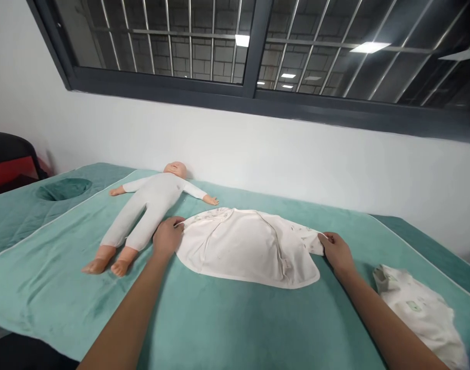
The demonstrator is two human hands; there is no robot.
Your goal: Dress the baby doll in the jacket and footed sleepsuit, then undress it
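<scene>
A white baby garment point(250, 246) lies spread flat on the teal towel point(204, 318). My left hand point(167, 236) is closed on the garment's left sleeve end. Over at the other sleeve end, my right hand point(337, 252) pinches the cloth. A baby doll point(146, 205) in a white bodysuit lies on its back to the left of the garment, close beside my left hand, head toward the wall.
A second crumpled white garment point(419, 308) lies at the right near the towel's edge. The towel covers a teal massage bed with a face hole point(63, 189) at the left. A white wall and a barred window stand behind. A dark chair point(7, 159) is at far left.
</scene>
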